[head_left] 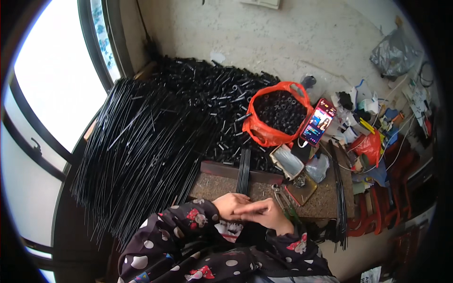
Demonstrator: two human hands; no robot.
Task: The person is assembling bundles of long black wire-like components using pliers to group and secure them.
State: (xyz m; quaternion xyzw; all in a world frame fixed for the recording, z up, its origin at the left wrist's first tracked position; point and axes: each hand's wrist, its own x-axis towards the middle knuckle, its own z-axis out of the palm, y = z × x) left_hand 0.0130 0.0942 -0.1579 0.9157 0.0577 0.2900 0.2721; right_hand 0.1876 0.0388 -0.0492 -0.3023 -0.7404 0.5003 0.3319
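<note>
A flat row of thin black rods [244, 172] lies across a dark red wooden bar [217, 170] at the table's near side. My left hand [230, 205] is closed over the near end of these rods, its fingertips partly hidden. From the right, my right hand [268, 214] meets it, the fingers pressed together and pointing left against the left hand. Anything between the right fingers is hidden from sight. Just right of the hands lie pliers [278, 194] with green handles.
Left lies a large heap of long black rods [137, 151]; behind, short black tubes [203, 89] are piled. A red plastic bag [264, 134] holds black rings. A lit phone [319, 121] leans beside it. More rods [339, 198] hang over the table's right edge, near clutter and cables.
</note>
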